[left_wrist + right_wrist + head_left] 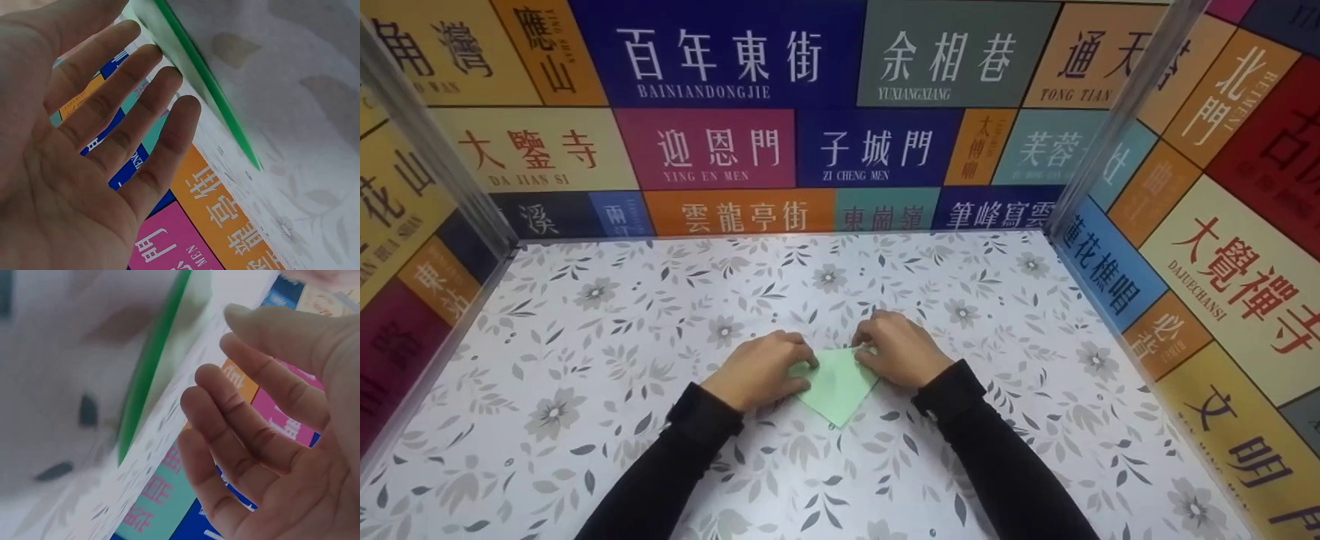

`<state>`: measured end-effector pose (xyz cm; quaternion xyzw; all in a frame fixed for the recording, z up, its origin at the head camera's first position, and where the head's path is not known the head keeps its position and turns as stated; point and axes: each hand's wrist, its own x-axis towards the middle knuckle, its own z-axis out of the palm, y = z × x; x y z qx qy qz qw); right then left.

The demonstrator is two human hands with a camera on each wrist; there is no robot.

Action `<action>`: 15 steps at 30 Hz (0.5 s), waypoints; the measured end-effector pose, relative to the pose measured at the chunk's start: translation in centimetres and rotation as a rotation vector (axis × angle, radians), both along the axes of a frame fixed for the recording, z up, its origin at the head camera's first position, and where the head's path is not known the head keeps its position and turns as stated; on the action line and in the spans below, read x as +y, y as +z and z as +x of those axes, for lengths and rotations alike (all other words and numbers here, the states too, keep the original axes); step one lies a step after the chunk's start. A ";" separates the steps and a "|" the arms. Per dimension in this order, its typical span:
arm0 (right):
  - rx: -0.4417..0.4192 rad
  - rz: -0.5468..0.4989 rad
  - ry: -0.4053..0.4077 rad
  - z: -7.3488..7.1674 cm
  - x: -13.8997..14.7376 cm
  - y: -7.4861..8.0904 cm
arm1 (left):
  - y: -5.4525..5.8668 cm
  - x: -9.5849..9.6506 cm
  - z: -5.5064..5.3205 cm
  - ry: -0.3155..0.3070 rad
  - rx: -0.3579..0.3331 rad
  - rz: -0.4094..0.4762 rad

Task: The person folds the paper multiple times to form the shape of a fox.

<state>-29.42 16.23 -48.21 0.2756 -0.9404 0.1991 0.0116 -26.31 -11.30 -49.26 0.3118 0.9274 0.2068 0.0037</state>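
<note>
Two unclenched hands (761, 371) (901, 349) touch green paper (838, 388) at nine and two o'clock, apparently folding, the next move likely needing firm creasing.

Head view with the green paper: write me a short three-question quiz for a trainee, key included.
1. True or false: the paper lies between the left hand and the right hand.
2. Which pattern covers the table?
A) Stripes
B) Leaves and flowers
C) Checks
3. Fill in: in the head view, both sleeves are ____ in colour.

Key:
1. True
2. B
3. black
</note>
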 end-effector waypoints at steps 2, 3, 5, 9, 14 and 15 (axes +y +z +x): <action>-0.006 -0.020 0.032 0.6 -0.2 0.2 | -0.1 0.0 -0.1 -0.001 -0.001 0.001; -0.006 -0.027 0.054 0.9 -0.3 0.3 | -0.1 0.0 -0.1 -0.004 0.004 0.005; 0.000 -0.037 0.097 1.6 -0.4 0.4 | -0.1 0.0 -0.2 -0.008 0.013 0.001; 0.031 -0.044 0.189 3.0 -0.7 0.3 | -0.3 -0.1 -0.1 0.001 0.022 0.008; 0.073 -0.027 0.265 4.4 -0.7 -0.4 | -0.4 -0.5 -0.1 0.015 0.025 0.018; 0.079 -0.019 0.274 4.7 -0.7 -0.6 | -0.4 -0.6 -0.1 0.015 0.027 0.017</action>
